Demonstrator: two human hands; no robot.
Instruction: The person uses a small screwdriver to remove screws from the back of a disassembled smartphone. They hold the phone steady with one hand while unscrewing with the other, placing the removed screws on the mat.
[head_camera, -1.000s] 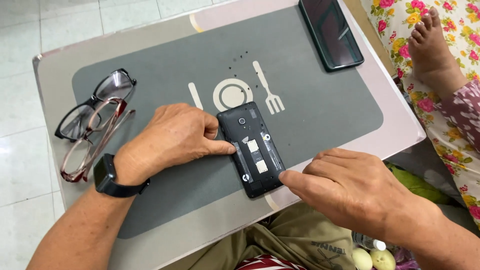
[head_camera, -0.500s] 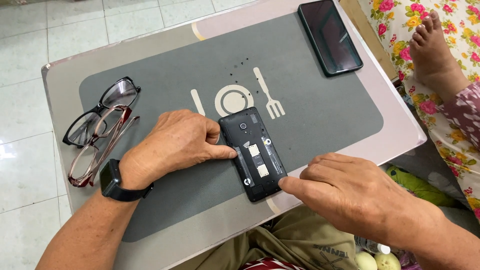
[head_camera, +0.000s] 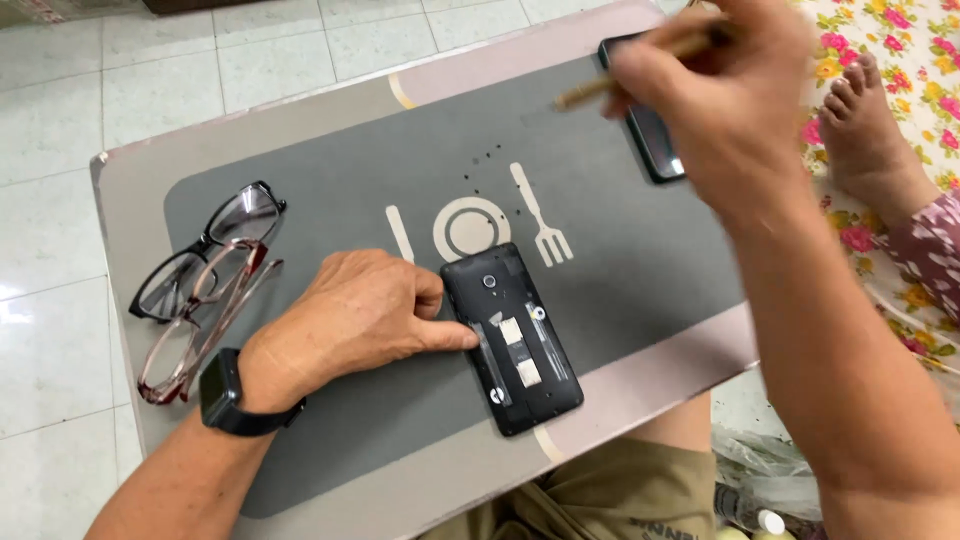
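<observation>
A black phone (head_camera: 513, 338) lies face down with its back cover off, on the grey placemat (head_camera: 620, 250) of a small table. My left hand (head_camera: 352, 320), with a dark watch on its wrist, rests on the mat and presses its fingers against the phone's left edge. My right hand (head_camera: 730, 95) is raised above the table's far right and grips a thin wooden stick (head_camera: 600, 88) that points left. It hovers over a second dark phone (head_camera: 655, 140), partly hiding it.
Two pairs of glasses (head_camera: 205, 275) lie at the mat's left end. Another person's bare foot (head_camera: 868, 135) rests on a floral cloth to the right. Tiled floor surrounds the table (head_camera: 300, 110). My lap sits under the near edge.
My right hand has left the open phone's lower edge, risen to the far right, and now holds a thin stick. The left hand stays against the phone.
</observation>
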